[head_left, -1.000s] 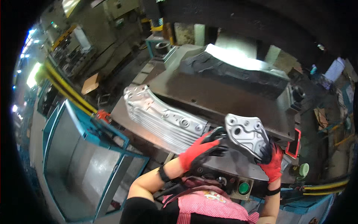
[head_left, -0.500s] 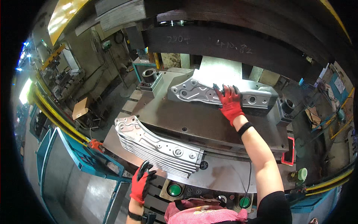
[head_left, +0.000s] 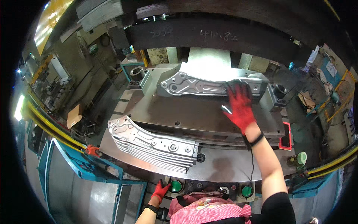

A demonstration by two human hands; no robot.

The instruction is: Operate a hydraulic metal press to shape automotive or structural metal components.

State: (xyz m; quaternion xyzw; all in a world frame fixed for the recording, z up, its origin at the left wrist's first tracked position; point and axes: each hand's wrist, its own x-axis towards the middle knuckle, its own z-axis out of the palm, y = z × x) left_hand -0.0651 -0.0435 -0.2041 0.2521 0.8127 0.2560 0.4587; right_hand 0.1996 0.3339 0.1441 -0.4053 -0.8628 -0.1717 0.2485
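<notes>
A long stamped metal part [head_left: 212,87] lies on the die at the back. My right hand [head_left: 239,106], in a red glove with dark fingertips, is over its right half, thumb spread and fingers stretched out, slightly blurred. It is open and grips nothing; whether the fingertips touch the part I cannot tell. My left hand [head_left: 160,191], also red-gloved, is at the left green push button [head_left: 175,186], fingers apart beside its rim. Front left on the press bed sits a stack of similar metal parts [head_left: 153,143], their edges fanned in layers.
The dark press ram [head_left: 216,35] hangs above the die plate [head_left: 167,112]. Guide bushings [head_left: 137,74] stand at the die's sides. A second green button [head_left: 247,191] is front right, near a green-capped bottle [head_left: 301,158]. Blue metal framing [head_left: 84,160] stands at left.
My left hand has moved from beside the stack down to the left green button. My right hand has drawn slightly right and nearer along the part. The view has shifted a little.
</notes>
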